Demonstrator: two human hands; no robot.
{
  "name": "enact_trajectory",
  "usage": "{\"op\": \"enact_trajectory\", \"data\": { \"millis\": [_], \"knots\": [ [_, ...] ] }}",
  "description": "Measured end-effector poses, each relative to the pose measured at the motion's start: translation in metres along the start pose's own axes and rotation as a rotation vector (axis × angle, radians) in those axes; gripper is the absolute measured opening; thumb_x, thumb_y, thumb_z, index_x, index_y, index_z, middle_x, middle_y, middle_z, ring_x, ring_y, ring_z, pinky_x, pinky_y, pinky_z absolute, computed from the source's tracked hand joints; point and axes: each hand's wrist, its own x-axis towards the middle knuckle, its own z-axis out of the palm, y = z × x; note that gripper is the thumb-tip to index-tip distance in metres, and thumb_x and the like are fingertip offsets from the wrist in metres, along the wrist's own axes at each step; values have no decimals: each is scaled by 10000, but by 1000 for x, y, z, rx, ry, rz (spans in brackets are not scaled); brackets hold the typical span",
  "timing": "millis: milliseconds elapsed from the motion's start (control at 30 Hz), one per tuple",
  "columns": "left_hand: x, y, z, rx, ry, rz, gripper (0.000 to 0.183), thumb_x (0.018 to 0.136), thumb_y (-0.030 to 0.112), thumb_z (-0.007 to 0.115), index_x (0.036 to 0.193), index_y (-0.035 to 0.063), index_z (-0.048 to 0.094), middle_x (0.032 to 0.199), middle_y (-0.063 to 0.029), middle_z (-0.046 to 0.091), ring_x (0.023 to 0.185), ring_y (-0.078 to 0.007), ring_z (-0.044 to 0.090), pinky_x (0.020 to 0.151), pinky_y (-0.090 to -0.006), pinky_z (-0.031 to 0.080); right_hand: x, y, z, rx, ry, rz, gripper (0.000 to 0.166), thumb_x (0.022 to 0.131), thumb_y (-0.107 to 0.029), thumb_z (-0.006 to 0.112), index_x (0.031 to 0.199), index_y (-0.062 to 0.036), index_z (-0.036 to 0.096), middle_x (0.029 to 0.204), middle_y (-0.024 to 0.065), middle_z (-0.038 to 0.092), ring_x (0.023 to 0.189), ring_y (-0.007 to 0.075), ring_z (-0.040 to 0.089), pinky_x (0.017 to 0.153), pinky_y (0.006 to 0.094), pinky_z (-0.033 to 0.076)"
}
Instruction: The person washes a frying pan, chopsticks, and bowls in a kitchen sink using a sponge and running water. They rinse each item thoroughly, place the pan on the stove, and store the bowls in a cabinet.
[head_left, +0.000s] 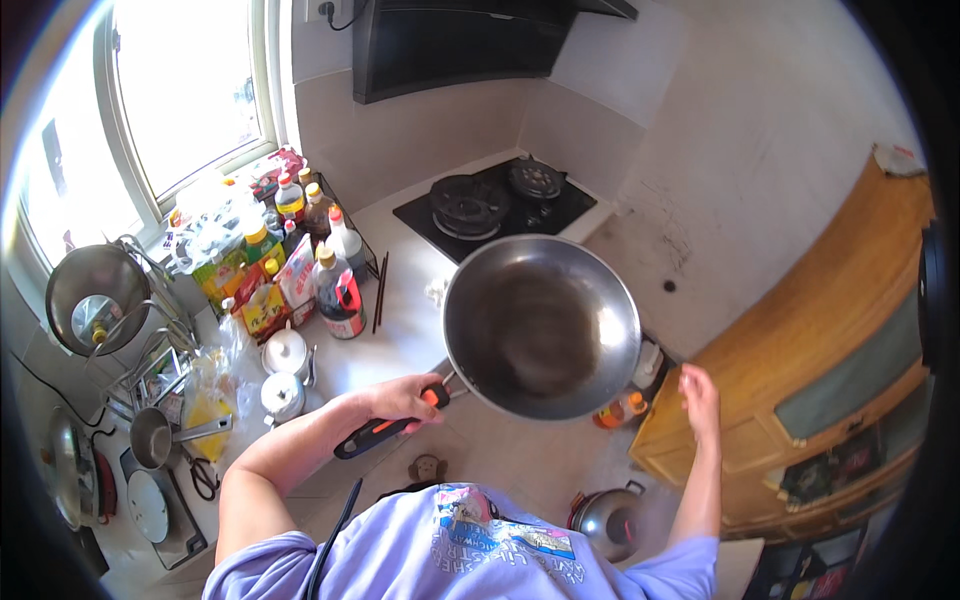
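My left hand (409, 401) grips the black-and-orange handle of a steel wok (541, 326), which is held up in front of me with its inside facing the camera. The wok's inner base looks brownish. My right hand (699, 397) is raised to the right of the wok, apart from it, with the fingers partly curled; nothing shows in it. Beyond the wok lies a black gas hob (495, 202) with two burners, partly hidden by the wok's rim.
Sauce bottles (339, 292) and food packets crowd the counter at left, beside chopsticks (381, 289) and white lidded pots (283, 396). A small saucepan (152, 439) and scissors (202, 478) lie nearer. A wooden cabinet (720, 397) stands right; a lidded pot (611, 521) sits low.
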Motion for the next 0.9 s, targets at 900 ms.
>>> {"op": "enact_trajectory", "data": {
  "millis": [900],
  "knots": [
    [383,73,-192,-491,1068,102,252,712,113,606,871,4,443,619,-41,482,477,-132,509,384,-259,410,375,129,27,13,-444,221,225,859,-152,472,1037,-35,543,838,37,575,675,78,528,517,187,409]
  ]
}}
